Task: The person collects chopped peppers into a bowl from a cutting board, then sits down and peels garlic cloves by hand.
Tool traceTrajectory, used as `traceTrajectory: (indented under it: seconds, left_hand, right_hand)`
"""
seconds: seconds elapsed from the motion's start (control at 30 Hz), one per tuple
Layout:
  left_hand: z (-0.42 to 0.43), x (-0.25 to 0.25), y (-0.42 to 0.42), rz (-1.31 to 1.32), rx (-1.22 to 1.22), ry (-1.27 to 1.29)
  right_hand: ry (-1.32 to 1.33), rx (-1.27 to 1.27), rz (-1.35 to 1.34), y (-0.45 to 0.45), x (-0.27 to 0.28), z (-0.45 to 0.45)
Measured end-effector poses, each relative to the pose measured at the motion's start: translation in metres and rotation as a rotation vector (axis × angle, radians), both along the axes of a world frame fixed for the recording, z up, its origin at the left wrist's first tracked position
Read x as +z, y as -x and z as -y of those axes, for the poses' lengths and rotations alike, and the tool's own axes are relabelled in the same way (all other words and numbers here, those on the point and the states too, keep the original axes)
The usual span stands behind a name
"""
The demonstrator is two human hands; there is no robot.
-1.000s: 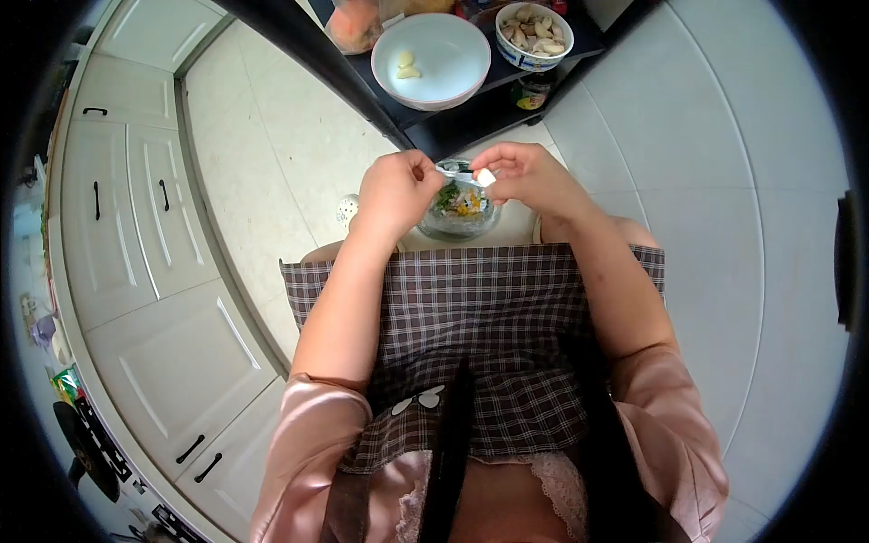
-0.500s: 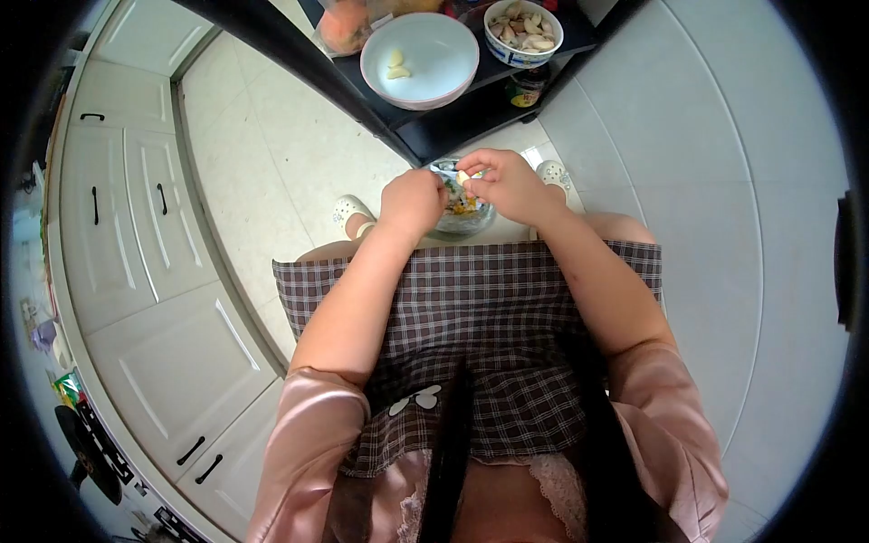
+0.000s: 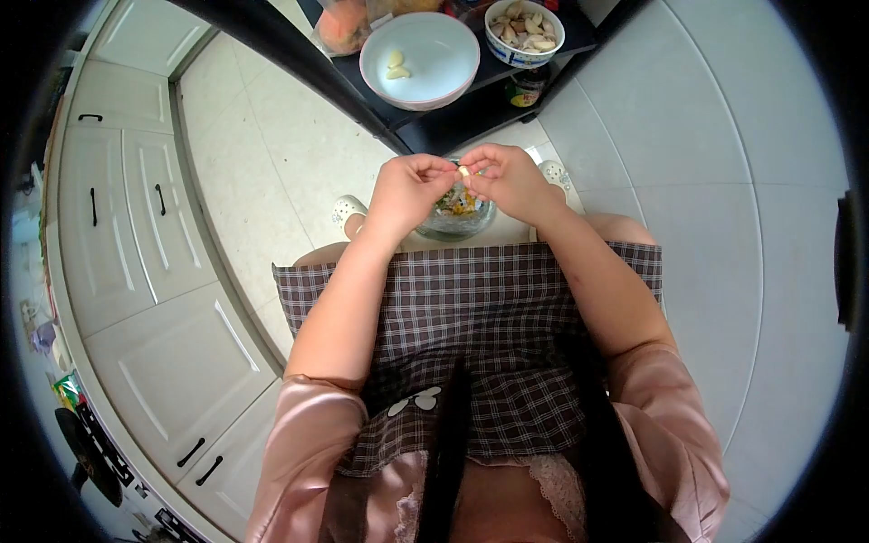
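A pale garlic clove (image 3: 464, 171) is pinched between the thumb and fingers of my right hand (image 3: 511, 185). From the other side, my left hand (image 3: 409, 192) has its thumb and forefinger closed at the clove's near end; any loose skin between them is too small to make out. Both hands are over a clear, bag-lined bin (image 3: 453, 228) with scraps (image 3: 469, 201) inside, partly hidden by my fingers. On the black shelf, a white bowl (image 3: 434, 68) holds a few peeled cloves (image 3: 396, 69). Beside it, a smaller patterned bowl (image 3: 522, 59) is filled with unpeeled garlic (image 3: 525, 32).
The black shelf (image 3: 434, 136) stands just beyond the bin, with a dark jar (image 3: 525, 89) on its lower level and bagged orange produce (image 3: 341, 27) at its left. White cabinets (image 3: 172, 380) line the left side. A pale tiled wall (image 3: 688, 199) rises on the right.
My left hand has risen slightly from beside the bin, and its fingertips have come to the clove. My right hand stays nearly in place, still pinching the clove.
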State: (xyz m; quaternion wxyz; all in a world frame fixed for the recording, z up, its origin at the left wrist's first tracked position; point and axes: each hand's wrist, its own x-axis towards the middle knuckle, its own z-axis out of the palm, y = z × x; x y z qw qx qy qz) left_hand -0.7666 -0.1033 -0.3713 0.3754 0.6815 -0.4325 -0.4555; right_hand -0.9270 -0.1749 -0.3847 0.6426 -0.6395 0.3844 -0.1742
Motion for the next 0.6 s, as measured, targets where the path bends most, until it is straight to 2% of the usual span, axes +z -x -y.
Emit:
traceTrajectory:
  seconds: [0.07,0.2,0.27,0.4,0.6]
  left_hand:
    - [-0.001,0.007,0.0,-0.083,0.011,-0.016]
    - [0.0,0.005,0.0,-0.085,0.031,0.02]
    - [-0.001,0.009,0.002,0.064,-0.002,0.065]
    - [-0.002,0.011,0.006,0.096,0.014,0.097]
    - [-0.003,0.018,0.01,0.283,0.085,0.131]
  right_hand:
    - [-0.014,0.032,-0.031,-0.001,0.005,-0.001]
    - [-0.096,-0.007,0.026,-0.005,0.011,-0.003]
    - [-0.123,-0.029,0.062,-0.005,0.011,-0.004]
    - [-0.164,-0.027,0.137,-0.005,0.011,-0.008]
    - [-0.196,-0.037,0.188,-0.004,0.021,-0.006]
